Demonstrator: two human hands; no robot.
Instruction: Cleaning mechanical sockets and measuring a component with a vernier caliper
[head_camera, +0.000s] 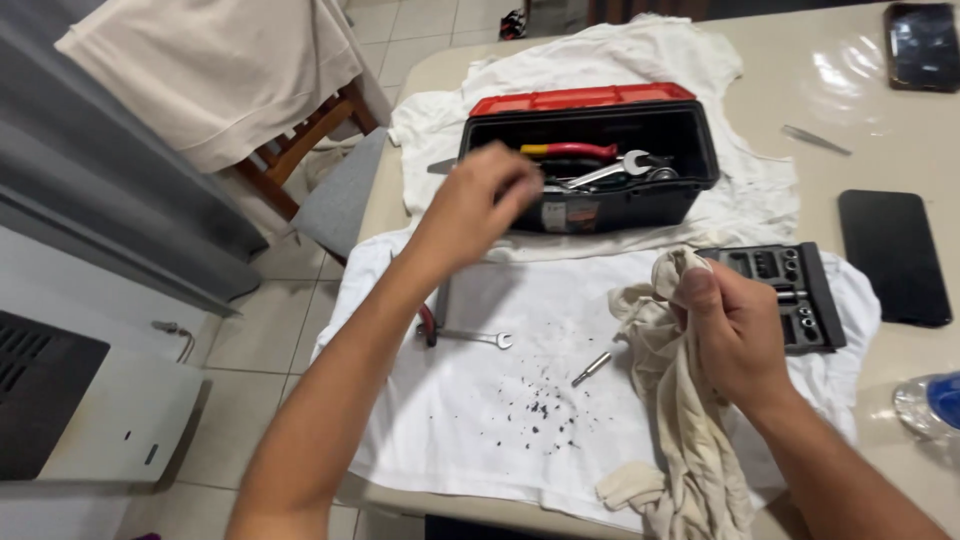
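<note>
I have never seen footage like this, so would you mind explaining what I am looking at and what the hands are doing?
There is one picture, from a camera worn on a person's head, looking down at their own bare hands. The left hand is raised, blurred, in front of an open black toolbox with a red lid; whether it holds anything is unclear. The right hand grips a crumpled cream rag. On the white cloth lie a small wrench, a metal bit, dark specks and a socket tray.

Our left hand hovers raised, fingers curled and blurred; our right hand is fisted tight, both forearms bare.
</note>
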